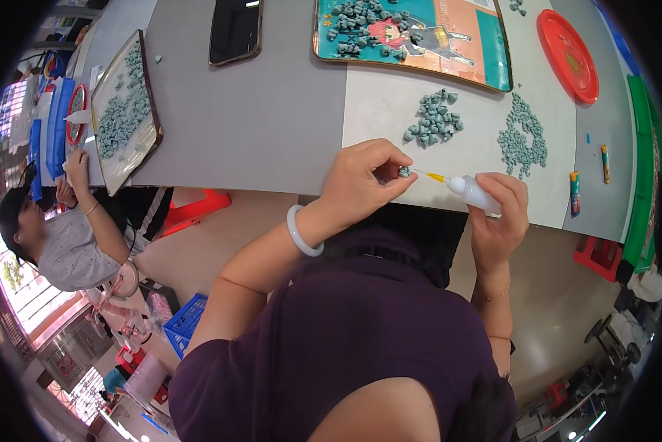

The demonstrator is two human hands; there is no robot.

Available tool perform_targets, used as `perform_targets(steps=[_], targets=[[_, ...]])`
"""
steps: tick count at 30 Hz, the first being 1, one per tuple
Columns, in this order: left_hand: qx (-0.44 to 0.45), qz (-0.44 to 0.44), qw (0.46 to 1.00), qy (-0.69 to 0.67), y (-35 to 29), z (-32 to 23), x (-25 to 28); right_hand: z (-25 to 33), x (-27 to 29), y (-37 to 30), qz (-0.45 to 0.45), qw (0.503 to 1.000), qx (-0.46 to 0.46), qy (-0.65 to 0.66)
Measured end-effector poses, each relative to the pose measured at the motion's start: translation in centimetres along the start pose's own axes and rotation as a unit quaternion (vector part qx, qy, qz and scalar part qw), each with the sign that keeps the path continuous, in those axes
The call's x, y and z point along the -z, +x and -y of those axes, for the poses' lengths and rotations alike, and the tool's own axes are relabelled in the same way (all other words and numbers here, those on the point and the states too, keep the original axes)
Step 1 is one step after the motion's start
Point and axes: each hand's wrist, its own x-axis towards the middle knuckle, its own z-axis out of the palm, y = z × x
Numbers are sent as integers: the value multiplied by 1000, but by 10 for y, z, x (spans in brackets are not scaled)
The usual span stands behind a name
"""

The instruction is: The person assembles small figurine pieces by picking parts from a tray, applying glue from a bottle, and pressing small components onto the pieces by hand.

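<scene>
Between the thumb and forefinger of my left hand [364, 177] is a small grey-green plastic piece [404, 172]. My right hand [502, 214] grips a white squeeze bottle [474, 194] with a yellow needle tip [435, 177]. The thin needle points left and its end is at or very near the small piece; contact is too fine to tell. Just beyond my hands, a pile of larger grey-green pieces [435, 118] lies on the white tabletop. A spread of much smaller pieces [522, 140] is to its right.
A tray with a cartoon picture [449, 62] holds more pieces at the back. Nearby are a phone [235, 31], a red round lid [568, 56], two small tubes [575, 193] and a green bin [644, 177]. At left, another person [80, 236] works beside a tray [154, 125].
</scene>
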Motion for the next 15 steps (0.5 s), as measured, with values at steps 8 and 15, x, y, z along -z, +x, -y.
perform_targets(steps=[8,15], targets=[[7,-18,1000,19,3,1,0,7,-6,1,-21,991,83,-100],[0,-18,1000,23,2,4,-1,9,-6,0,-21,988,95,-124]])
